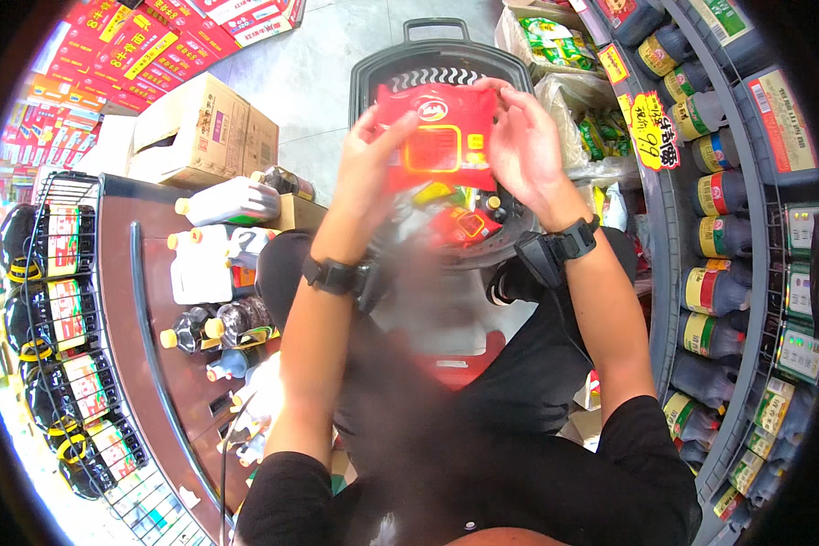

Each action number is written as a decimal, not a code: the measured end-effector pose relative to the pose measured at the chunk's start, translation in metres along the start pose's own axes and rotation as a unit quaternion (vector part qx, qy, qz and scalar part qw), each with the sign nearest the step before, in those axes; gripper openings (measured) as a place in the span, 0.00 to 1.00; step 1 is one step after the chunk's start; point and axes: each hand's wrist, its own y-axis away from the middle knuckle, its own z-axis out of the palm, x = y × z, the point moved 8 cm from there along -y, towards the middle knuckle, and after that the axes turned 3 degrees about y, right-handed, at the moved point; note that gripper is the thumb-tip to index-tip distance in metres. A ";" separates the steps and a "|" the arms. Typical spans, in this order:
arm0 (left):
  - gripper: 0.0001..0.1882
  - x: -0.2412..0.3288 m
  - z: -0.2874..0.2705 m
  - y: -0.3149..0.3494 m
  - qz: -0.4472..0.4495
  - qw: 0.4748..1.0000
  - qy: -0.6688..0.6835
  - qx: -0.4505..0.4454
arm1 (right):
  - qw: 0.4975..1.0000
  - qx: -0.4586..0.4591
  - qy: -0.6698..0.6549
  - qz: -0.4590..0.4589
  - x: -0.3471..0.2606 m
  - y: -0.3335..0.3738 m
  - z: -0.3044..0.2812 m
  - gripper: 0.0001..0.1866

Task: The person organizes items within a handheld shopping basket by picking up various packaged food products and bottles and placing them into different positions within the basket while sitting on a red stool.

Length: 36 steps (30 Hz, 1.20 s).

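Note:
Between my hands is a soft red packet (437, 136) with a yellow-framed panel, raised over a black shopping basket (362, 86). My left hand (366, 168) is closed on the packet's left side, with the thumb lying across its front. At the right edge, my right hand (526, 146) has its fingers curled around the packet's upper corner. Below it in the basket lie another red packet (462, 226) and a dark bottle with a yellow cap (494, 205). Part of the basket's contents is hidden behind the held packet and my hands.
Shelves of dark-liquid bottles (714, 193) line the right side. Bottles lie on a brown shelf (141, 264) at left, beside a wire rack (86, 318). A cardboard carton (205, 132) and stacked red boxes (136, 55) stand farther off. Open cartons of green packets (555, 41) sit beyond the basket's right.

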 end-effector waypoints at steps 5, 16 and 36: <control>0.19 0.004 0.001 -0.006 0.065 0.997 -0.021 -0.020 | 0.982 0.053 -0.020 0.180 0.035 0.020 0.017 0.21; 0.18 -0.003 0.010 -0.003 0.046 0.998 -0.010 -0.042 | 0.982 0.096 0.150 0.055 0.026 0.019 0.008 0.19; 0.17 0.006 0.004 -0.002 0.034 0.991 -0.110 -0.063 | 0.963 0.023 0.221 0.154 0.005 0.023 0.001 0.24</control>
